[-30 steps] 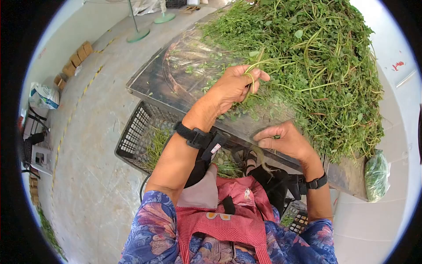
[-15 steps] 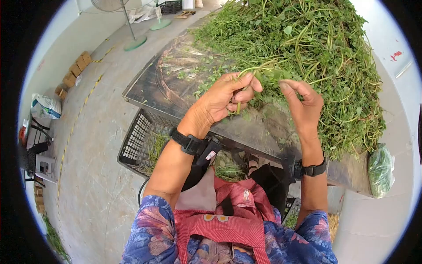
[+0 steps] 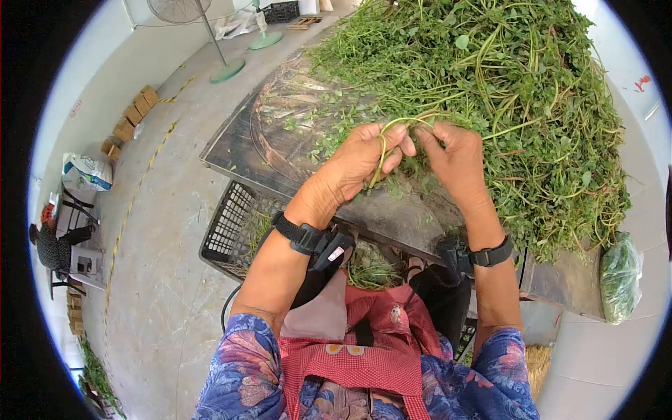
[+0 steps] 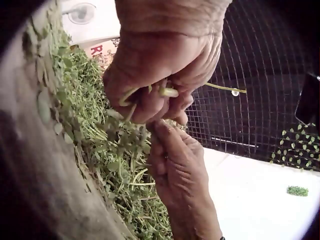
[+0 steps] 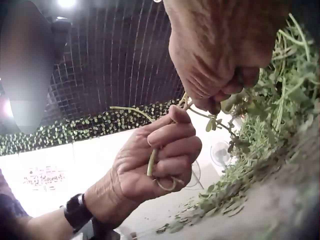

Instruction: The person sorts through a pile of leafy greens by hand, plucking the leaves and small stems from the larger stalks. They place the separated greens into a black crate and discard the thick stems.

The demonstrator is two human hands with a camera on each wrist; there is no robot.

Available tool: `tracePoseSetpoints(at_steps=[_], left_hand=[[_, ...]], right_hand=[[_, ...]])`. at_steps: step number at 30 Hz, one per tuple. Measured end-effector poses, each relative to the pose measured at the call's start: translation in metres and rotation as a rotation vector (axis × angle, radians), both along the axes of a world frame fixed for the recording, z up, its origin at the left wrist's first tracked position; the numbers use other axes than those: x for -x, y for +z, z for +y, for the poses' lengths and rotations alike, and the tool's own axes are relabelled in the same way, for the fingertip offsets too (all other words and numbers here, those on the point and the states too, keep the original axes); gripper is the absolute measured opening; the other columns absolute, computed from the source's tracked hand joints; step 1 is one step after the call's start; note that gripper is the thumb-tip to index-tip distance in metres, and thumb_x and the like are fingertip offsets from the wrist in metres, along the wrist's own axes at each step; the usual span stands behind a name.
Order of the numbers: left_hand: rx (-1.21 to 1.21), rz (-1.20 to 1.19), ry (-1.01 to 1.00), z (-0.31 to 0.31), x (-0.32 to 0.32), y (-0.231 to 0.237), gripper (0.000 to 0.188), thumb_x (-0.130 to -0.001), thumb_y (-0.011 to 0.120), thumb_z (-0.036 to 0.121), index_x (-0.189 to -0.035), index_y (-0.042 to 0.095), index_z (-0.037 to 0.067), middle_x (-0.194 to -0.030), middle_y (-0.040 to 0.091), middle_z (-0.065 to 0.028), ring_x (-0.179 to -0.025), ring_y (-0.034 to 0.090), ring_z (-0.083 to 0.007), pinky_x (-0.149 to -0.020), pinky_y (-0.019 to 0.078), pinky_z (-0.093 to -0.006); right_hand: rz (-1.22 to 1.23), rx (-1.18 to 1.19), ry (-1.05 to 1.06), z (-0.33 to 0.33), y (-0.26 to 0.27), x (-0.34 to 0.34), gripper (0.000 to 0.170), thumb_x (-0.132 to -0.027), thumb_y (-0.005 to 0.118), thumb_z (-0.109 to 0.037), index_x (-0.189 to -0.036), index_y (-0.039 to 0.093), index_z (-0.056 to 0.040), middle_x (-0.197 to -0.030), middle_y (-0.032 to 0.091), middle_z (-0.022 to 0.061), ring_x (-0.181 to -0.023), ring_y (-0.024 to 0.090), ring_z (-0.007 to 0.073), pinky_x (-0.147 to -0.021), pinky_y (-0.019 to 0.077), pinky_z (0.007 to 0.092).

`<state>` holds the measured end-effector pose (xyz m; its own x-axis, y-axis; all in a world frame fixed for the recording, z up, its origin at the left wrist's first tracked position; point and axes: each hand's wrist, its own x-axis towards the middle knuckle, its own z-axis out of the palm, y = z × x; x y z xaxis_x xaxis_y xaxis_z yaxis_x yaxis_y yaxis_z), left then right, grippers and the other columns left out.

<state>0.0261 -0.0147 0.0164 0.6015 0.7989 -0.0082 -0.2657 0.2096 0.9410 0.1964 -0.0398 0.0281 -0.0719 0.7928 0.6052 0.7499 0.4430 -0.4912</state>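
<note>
Both hands work together over the front part of a dark table (image 3: 234,143). The left hand (image 3: 367,154) has curled fingers around green stems (image 3: 382,145), one of which arches up towards the right. Cut stem ends (image 4: 168,92) poke out of that fist in the left wrist view. Close beside it the right hand (image 3: 456,155) pinches the stems with thumb and fingers. Small leaves (image 5: 215,122) hang just below the right fingertips in the right wrist view. Behind the hands rises a big heap of leafy greens (image 3: 518,105).
A black plastic crate (image 3: 225,225) with loose stems stands under the table's left edge. A clear bag of greens (image 3: 619,280) lies at the right corner. Scattered leaves (image 3: 290,124) dot the tabletop. A standing fan (image 3: 227,70) and cardboard boxes (image 3: 133,115) are on the floor behind.
The right hand has risen from low by the table's front edge, where a stem piece dropped, and come in beside the left hand to pinch the stems. The left hand has kept its hold.
</note>
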Motion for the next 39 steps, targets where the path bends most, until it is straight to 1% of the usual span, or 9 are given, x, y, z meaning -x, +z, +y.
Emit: tracePoseSetpoints(at_steps=[4, 6, 10, 18, 23, 26, 33, 35, 39], left_hand=[[0.116, -0.151, 0.017, 0.005, 0.003, -0.003, 0.032, -0.095, 0.045, 0.028, -0.078, 0.057, 0.005, -0.047, 0.037, 0.0053, -0.041, 0.03, -0.0055, -0.037, 0.0248, -0.0188], [0.162, -0.234, -0.011, 0.007, 0.005, -0.003, 0.031, -0.096, 0.043, 0.027, -0.078, 0.056, 0.005, -0.047, 0.036, 0.0054, -0.041, 0.03, -0.0057, -0.037, 0.025, -0.019], [0.288, -0.434, -0.124, 0.01, 0.006, -0.005, 0.032, -0.097, 0.038, 0.026, -0.079, 0.054, 0.005, -0.048, 0.035, 0.0053, -0.044, 0.029, -0.0062, -0.036, 0.0261, -0.0194], [0.382, -0.525, -0.284, 0.009, 0.002, -0.01, 0.033, -0.098, 0.035, 0.027, -0.076, 0.05, 0.006, -0.048, 0.034, 0.0046, -0.045, 0.029, -0.0068, -0.037, 0.0281, -0.02], [0.289, -0.407, -0.341, 0.007, -0.005, -0.016, 0.034, -0.097, 0.038, 0.03, -0.077, 0.051, 0.006, -0.049, 0.037, 0.0027, -0.045, 0.034, -0.0085, -0.041, 0.0322, -0.0209], [0.011, 0.181, -0.055, 0.005, -0.004, -0.007, 0.035, -0.093, 0.048, 0.038, -0.081, 0.053, 0.005, -0.052, 0.045, -0.0007, -0.048, 0.044, -0.0094, -0.043, 0.0357, -0.0204], [-0.116, 0.359, 0.137, 0.002, -0.011, -0.001, 0.027, -0.091, 0.053, 0.03, -0.083, 0.055, 0.005, -0.054, 0.043, 0.0034, -0.042, 0.036, -0.004, -0.036, 0.0253, -0.0182], [-0.224, 0.292, 0.259, 0.007, -0.011, -0.008, 0.027, -0.091, 0.055, 0.03, -0.083, 0.057, 0.004, -0.052, 0.04, 0.006, -0.039, 0.03, -0.0026, -0.035, 0.0199, -0.0188], [-0.07, 0.2, 0.255, 0.003, -0.008, -0.002, 0.028, -0.09, 0.056, 0.029, -0.082, 0.059, 0.003, -0.05, 0.036, 0.0074, -0.038, 0.026, -0.0022, -0.035, 0.0172, -0.0193]], right_hand=[[0.171, -0.052, 0.04, 0.009, -0.01, -0.003, 0.018, -0.083, 0.061, -0.014, -0.072, 0.061, -0.001, -0.057, 0.053, -0.0023, -0.047, 0.048, 0.0111, -0.042, 0.0357, 0.0254], [1.172, 0.595, 0.387, 0.006, -0.005, -0.009, 0.011, -0.082, 0.058, -0.011, -0.079, 0.059, -0.0004, -0.063, 0.053, 0.0015, -0.046, 0.045, 0.0074, -0.037, 0.0317, 0.02], [1.547, 0.745, 0.606, 0.004, -0.014, -0.014, 0.014, -0.081, 0.056, -0.008, -0.09, 0.056, 0.003, -0.074, 0.055, 0.0047, -0.044, 0.042, 0.0052, -0.034, 0.0283, 0.0157], [1.124, 0.64, 0.447, 0.005, -0.024, -0.01, 0.024, -0.084, 0.061, -0.016, -0.102, 0.058, 0.0003, -0.076, 0.057, 0.0032, -0.044, 0.042, 0.0036, -0.037, 0.0296, 0.0167], [0.838, 0.412, 0.296, 0.024, -0.06, -0.008, 0.024, -0.081, 0.067, -0.02, -0.093, 0.06, 0.0, -0.084, 0.057, 0.0021, -0.065, 0.05, 0.0088, -0.059, 0.0445, 0.0238], [0.825, 0.42, 0.126, 0.0, -0.032, -0.006, 0.023, -0.078, 0.069, -0.018, -0.089, 0.06, 0.0002, -0.086, 0.057, 0.0019, -0.076, 0.051, 0.0102, -0.068, 0.0456, 0.0259], [0.693, 0.444, 0.284, 0.013, -0.05, -0.014, 0.025, -0.075, 0.07, -0.019, -0.084, 0.059, 0.0017, -0.076, 0.058, 0.0023, -0.07, 0.052, 0.0094, -0.063, 0.0443, 0.0263], [0.404, 0.326, 0.168, 0.007, -0.038, -0.016, 0.023, -0.077, 0.068, -0.018, -0.077, 0.059, 0.0024, -0.066, 0.056, 0.004, -0.063, 0.051, 0.0102, -0.06, 0.044, 0.0283], [0.42, 0.315, 0.181, 0.009, -0.037, -0.014, 0.021, -0.076, 0.066, -0.017, -0.074, 0.058, 0.0028, -0.062, 0.055, 0.0092, -0.058, 0.051, 0.0141, -0.059, 0.0444, 0.0306]])
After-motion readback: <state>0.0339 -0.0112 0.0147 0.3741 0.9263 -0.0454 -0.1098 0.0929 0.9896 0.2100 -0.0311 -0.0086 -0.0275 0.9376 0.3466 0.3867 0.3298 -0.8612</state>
